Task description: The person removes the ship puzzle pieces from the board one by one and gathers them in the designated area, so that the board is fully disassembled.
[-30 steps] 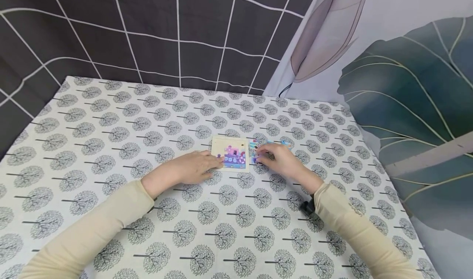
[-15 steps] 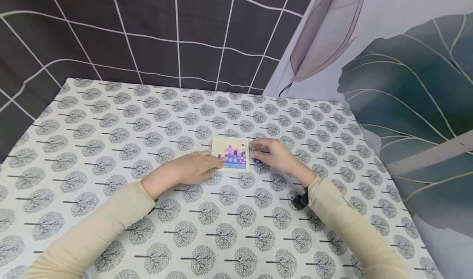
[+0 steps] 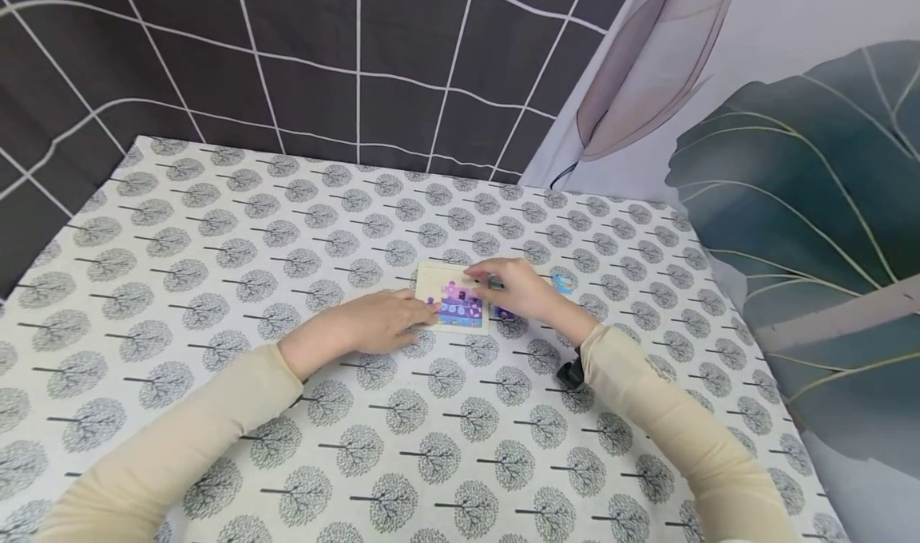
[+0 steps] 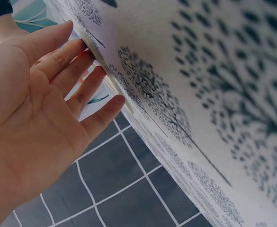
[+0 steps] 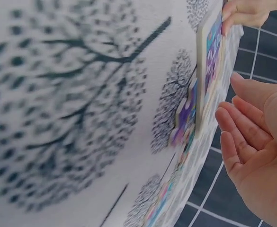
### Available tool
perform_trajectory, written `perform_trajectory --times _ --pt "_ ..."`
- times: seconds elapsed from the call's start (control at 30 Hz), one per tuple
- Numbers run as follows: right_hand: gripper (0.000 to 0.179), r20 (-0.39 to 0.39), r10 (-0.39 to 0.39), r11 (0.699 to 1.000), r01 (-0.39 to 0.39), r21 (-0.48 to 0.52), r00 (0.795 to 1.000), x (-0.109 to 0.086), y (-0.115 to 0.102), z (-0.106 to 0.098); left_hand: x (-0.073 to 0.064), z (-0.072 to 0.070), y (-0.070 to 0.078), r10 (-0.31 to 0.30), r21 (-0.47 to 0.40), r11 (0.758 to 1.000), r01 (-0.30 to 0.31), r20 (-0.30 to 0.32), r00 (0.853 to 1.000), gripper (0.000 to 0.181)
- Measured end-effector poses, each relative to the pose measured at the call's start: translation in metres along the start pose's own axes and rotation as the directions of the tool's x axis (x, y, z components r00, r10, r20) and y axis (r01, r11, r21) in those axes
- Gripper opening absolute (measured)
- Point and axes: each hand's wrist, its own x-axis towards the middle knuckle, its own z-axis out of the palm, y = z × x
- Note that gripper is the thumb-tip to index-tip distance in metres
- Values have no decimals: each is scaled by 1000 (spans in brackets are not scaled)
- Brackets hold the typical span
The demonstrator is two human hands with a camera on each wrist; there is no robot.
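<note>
A small jigsaw puzzle in a pale wooden tray (image 3: 431,275) lies mid-table, its pink and purple picture part filled. My left hand (image 3: 384,322) rests fingertips on the tray's left edge, its fingers extended in the left wrist view. Over the tray's upper right part, my right hand (image 3: 513,287) pinches a small puzzle piece between thumb and index finger, mostly hidden by the fingers. A loose purple piece (image 3: 502,313) lies just right of the tray, partly under this hand. Farther right is a blue piece (image 3: 561,284). In the right wrist view, loose pieces (image 5: 185,116) lie beside the tray.
A white cloth with a tree print (image 3: 446,423) covers the table. Behind it hangs a dark curtain with white grid lines (image 3: 402,40). A pale drape with large leaves (image 3: 783,176) hangs on the right.
My right hand has moved left from the loose pieces to over the tray's upper right part. The left hand has stayed at the tray's left edge.
</note>
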Motion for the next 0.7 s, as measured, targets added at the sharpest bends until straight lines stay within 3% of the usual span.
perform_trajectory --times 0.27,0.47,0.57,0.7 --pt "31 33 -13 1000 13 -3 999 14 -8 2 2 -3 -2 19 0 1000 -19 22 1000 47" --pt "29 64 -14 997 10 70 998 27 -11 8 4 -7 -4 38 -9 999 -38 9 999 41" --pt "29 94 -8 995 -2 98 996 30 -10 11 6 -7 0 50 28 998 -49 -11 999 37" --pt "35 151 47 989 -67 131 987 34 -11 10 14 -3 6 80 146 987 -73 -47 996 37"
